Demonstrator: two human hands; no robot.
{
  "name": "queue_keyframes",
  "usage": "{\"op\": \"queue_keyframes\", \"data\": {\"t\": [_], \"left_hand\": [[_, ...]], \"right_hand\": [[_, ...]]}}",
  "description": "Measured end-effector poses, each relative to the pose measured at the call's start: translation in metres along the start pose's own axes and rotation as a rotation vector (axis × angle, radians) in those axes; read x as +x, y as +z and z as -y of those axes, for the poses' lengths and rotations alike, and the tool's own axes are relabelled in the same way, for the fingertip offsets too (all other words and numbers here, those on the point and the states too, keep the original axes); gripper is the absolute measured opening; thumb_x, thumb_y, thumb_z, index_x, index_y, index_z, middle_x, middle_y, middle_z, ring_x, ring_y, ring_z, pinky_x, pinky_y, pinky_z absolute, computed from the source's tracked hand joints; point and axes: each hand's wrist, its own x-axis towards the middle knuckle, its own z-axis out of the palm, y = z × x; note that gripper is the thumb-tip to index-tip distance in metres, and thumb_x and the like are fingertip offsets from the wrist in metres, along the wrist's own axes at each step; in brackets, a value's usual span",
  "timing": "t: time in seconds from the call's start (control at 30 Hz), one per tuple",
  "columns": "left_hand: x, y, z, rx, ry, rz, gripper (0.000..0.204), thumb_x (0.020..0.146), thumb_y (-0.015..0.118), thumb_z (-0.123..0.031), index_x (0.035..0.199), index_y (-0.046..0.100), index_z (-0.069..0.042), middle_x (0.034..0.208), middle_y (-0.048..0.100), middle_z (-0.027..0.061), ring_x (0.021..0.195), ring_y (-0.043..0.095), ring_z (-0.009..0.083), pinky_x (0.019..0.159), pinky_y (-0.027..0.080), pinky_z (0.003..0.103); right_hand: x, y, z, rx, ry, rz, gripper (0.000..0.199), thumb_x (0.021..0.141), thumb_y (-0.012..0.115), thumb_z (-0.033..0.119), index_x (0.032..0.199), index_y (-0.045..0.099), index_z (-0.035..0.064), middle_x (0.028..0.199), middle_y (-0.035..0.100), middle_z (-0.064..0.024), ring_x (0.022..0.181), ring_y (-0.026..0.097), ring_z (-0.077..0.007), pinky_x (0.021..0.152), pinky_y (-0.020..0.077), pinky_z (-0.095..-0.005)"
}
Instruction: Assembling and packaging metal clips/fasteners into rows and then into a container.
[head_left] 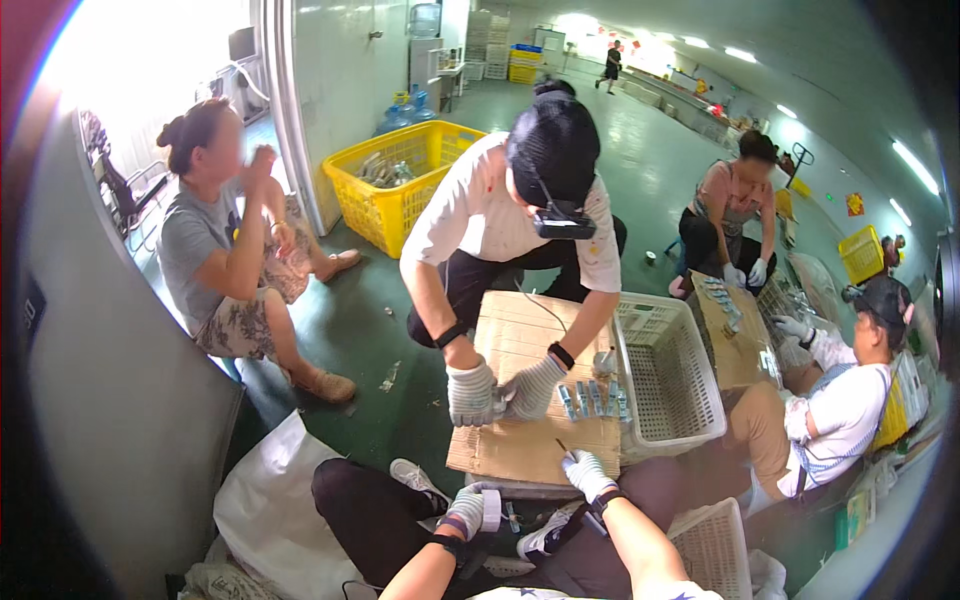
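Head view, left hand point(465, 511) clasping white cylinder point(491, 510), right hand point(590, 475) pinching stick point(564, 449).

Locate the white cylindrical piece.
In the head view, the white cylindrical piece is at lower centre, in the person's left hand, just below the near edge of the cardboard.

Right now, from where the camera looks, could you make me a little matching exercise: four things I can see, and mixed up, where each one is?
Things:
1. White round piece
2. Thin dark stick
3. Large yellow basket
4. Row of small blue pieces

Places:
A. On the brown cardboard
B. In the camera wearer's right hand
C. On the green floor
D. In the camera wearer's left hand

Right pairs: 1-D, 2-B, 3-C, 4-A
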Motion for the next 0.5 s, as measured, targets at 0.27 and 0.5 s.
{"op": "queue_keyframes", "data": {"t": [0.27, 0.5], "left_hand": [[-0.009, -0.005, 0.002, -0.003, 0.036, -0.028, 0.021, 0.080, 0.066, 0.000, 0.099, 0.061, -0.006, 0.078, 0.062, 0.0021, 0.063, 0.059, 0.0138, 0.055, 0.051, 0.029], [-0.008, -0.013, 0.013, 0.046, 0.042, 0.007, 0.015, 0.083, 0.061, -0.003, 0.096, 0.062, -0.009, 0.074, 0.059, -0.0005, 0.061, 0.057, 0.0139, 0.053, 0.047, 0.028]], "right_hand": [[-0.020, -0.011, 0.025, -0.006, 0.011, 0.002, 0.029, 0.081, 0.057, 0.027, 0.098, 0.064, 0.0045, 0.096, 0.065, -0.0203, 0.089, 0.061, -0.0389, 0.078, 0.0476, -0.0417], [-0.027, -0.004, 0.023, -0.017, 0.014, -0.012, 0.021, 0.081, 0.056, 0.024, 0.086, 0.060, 0.0038, 0.087, 0.064, -0.0205, 0.083, 0.060, -0.0396, 0.073, 0.0480, -0.0415]]}}
